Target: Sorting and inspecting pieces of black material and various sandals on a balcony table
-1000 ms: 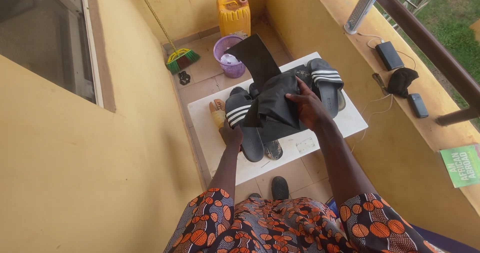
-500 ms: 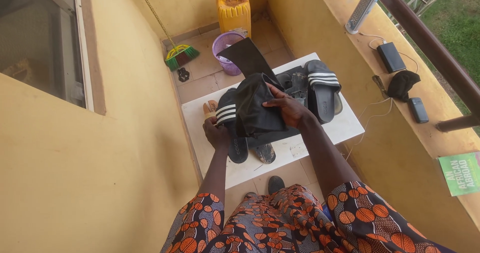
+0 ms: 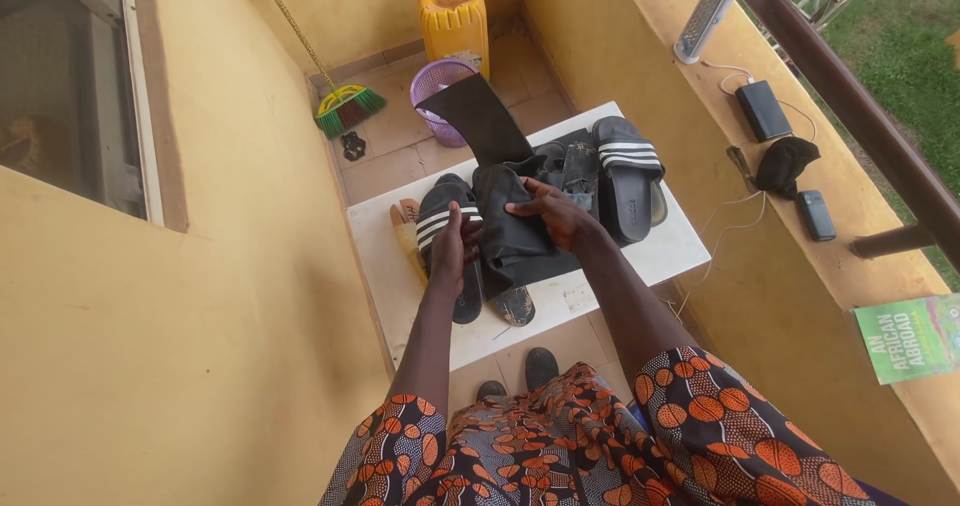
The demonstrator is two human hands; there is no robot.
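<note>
The work in hand looks like folding or gathering a black cloth (image 3: 515, 231) over the low white table (image 3: 640, 261). To do it well, I think the cloth must be kept lifted a little, so that it does not catch on the footwear under it, and the two hands should pull the edges flat against each other before the cloth is pressed down.

On the left part of the table, a tan sandal (image 3: 405, 231) lies near the edge, and just beside it a black slide with white stripes (image 3: 440, 228). The left hand (image 3: 448, 251) is over this slide, its fingers mostly straight and only a little curled, and its fingertips touch the left edge of the cloth. Whether it really pinches the cloth, I cannot tell.

The cloth stands in the middle of the table, between both hands, with one long end going to the far side, toward a purple basket (image 3: 437, 86) on the floor.

The right hand (image 3: 550, 216) closes on the upper right part of the cloth, thumb and fingers gripping a fold. Further right lies the second striped slide (image 3: 625, 171).
</note>
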